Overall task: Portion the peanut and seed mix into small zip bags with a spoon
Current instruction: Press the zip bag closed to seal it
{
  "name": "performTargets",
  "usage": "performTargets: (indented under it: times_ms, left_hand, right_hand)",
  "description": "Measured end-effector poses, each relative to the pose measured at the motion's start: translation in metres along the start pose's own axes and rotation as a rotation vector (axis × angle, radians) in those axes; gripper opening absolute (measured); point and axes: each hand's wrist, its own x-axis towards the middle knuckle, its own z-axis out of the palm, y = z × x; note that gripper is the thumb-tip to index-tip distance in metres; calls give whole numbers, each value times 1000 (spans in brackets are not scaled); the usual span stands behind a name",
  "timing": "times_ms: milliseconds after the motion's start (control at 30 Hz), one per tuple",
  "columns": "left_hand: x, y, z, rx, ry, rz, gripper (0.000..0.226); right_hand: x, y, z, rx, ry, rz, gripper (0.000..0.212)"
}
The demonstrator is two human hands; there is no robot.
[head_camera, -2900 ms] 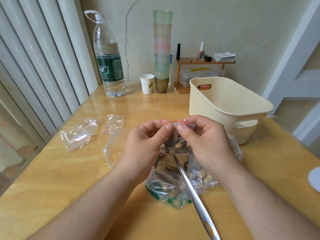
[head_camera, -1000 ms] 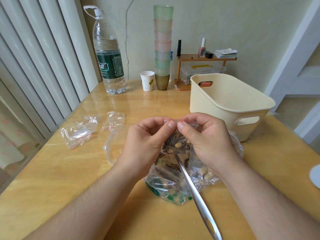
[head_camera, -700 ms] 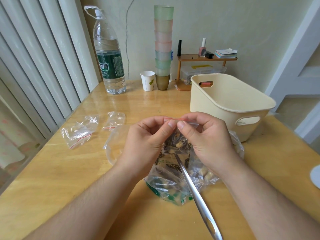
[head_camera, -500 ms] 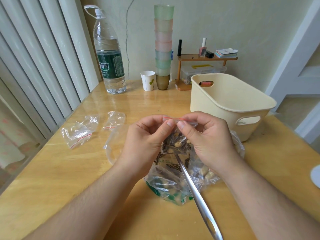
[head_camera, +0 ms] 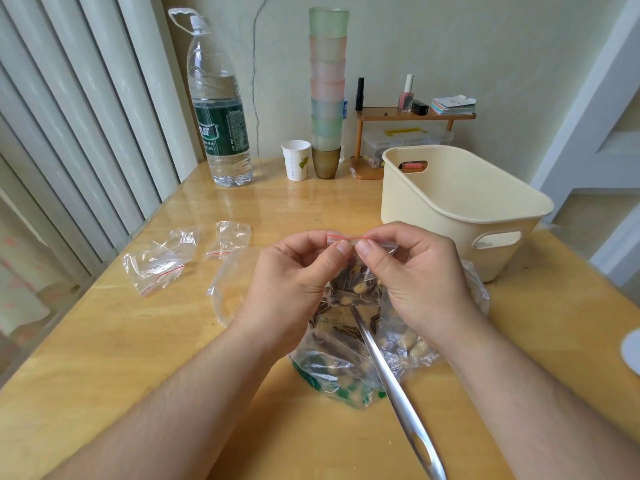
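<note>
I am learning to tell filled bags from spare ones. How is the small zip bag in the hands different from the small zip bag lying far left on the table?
The held zip bag contains seeds and peanuts; the far-left zip bag looks empty. The held bag hangs upright, pinched at its red strip by the left hand and right hand; the far-left bag lies crumpled on the table, untouched. Both are clear plastic with a red line.

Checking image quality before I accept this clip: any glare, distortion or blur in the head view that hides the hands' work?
Head view: even daylight and sharp focus; both hands, left hand and right hand, pinch the small zip bag in plain sight. Window glare streaks the table behind them, hiding nothing. Wide-angle distortion stretches the spoon handle and bends the blinds.
</note>
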Motion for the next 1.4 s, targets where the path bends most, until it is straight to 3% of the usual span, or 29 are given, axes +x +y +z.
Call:
performTargets:
  times_ms: [167,467,767,1000,1400]
  left_hand:
    - [-2,-1,4,-1,6,-27,3]
    - [-1,-2,2,-33,12,-49,10]
    - [4,-1,-7,-1,47,-27,13]
    - [3,-4,-3,-4,10,-18,13]
    - [1,-8,-3,92,-15,21,22]
  right_hand:
    - [-3,-3,3,-31,29,-12,2]
    - [-4,-5,2,17,-7,40,9]
    - [-3,-7,1,15,63,40,8]
    - [-4,-11,3,87,-22,66,7]
    - [-5,-15,4,-3,-23,24,14]
